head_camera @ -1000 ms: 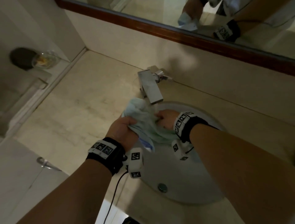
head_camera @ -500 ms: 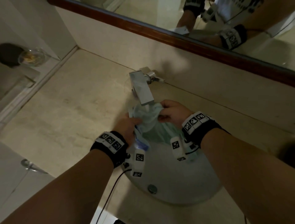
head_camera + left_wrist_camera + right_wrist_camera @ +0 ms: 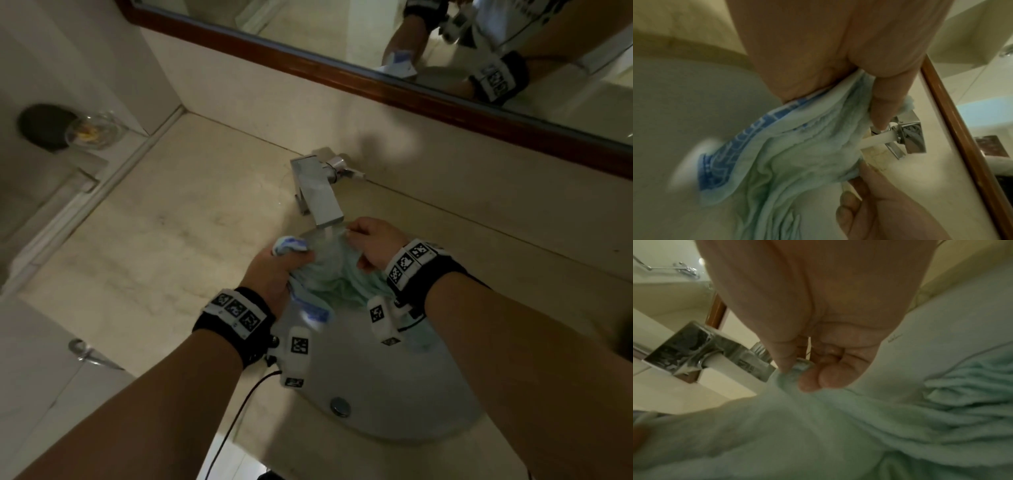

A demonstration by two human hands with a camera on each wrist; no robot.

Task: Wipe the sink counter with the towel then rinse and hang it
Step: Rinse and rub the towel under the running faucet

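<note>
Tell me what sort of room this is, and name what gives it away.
Most likely a bathroom. A round white basin is sunk into a beige stone counter, a square chrome tap runs water onto a pale green towel, and a wood-framed mirror hangs on the wall behind.

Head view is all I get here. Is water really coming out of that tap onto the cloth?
Observer: Yes. The left wrist view shows a white stream leaving the faucet and landing on the towel.
Visitor: How is the right hand holding it?
Observer: The right wrist view shows the right hand pinching a towel edge between thumb and fingertips, just beside the spout.
Visitor: And the other hand?
Observer: Up close, the left hand grips a bunched fold, and the towel's blue patterned border hangs below it over the basin.
</note>
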